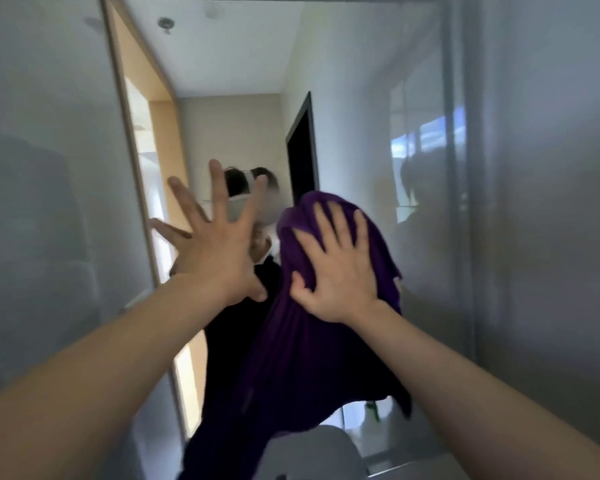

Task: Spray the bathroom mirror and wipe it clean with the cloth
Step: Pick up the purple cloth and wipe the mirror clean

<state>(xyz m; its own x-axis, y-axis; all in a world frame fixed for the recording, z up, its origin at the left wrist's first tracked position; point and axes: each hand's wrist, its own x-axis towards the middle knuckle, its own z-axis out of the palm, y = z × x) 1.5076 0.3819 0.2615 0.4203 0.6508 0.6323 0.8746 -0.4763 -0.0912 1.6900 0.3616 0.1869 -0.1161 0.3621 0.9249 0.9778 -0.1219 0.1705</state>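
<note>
Against the mirror, my right hand presses the purple cloth flat, fingers spread; at 9 o'clock, my left hand is splayed wide, holding nothing.

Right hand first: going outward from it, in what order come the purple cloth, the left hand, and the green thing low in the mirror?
1. Purple cloth: directly under the right hand, pressed to the mirror.
2. Left hand: just beside it on the left, fingers spread.
3. Green thing: well below, at the mirror's lower edge, blurred.
</note>
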